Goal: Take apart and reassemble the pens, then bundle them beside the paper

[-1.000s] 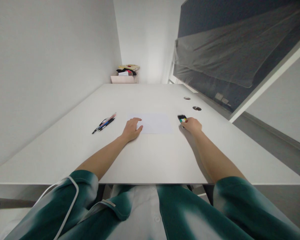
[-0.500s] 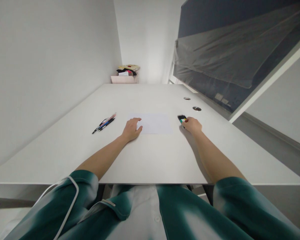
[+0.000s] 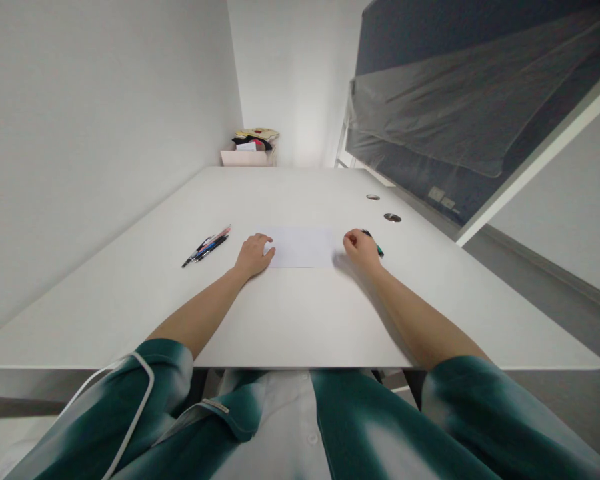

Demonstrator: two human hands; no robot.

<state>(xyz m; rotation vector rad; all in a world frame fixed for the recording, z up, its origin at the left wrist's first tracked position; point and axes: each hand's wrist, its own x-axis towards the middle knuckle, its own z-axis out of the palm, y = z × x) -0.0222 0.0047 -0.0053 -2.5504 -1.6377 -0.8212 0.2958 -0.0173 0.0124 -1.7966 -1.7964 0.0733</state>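
My left hand (image 3: 253,255) rests on the left edge of a blank white sheet of paper (image 3: 303,248). Its thumb and forefinger are apart, and it holds nothing. At the sheet's right edge is my right hand (image 3: 361,248), with the fingertips pinched together. Whatever may be in that pinch is hidden by the fingers. Several dark-capped markers (image 3: 379,251) lie just right of this hand, which covers most of them; a green end shows. To the left of my left hand, a loose bunch of pens (image 3: 207,247) lies on the white table (image 3: 290,320).
A pale box (image 3: 245,158) with cloth and other items stands beyond the table's far edge. Two round cable holes (image 3: 393,218) sit near the right side. A dark panel under plastic sheeting (image 3: 430,120) leans in from the right; a wall (image 3: 105,100) runs along the left.
My right hand has moved left from the markers to the paper's right edge, its fingers closed. My left hand has shifted slightly left along the sheet.
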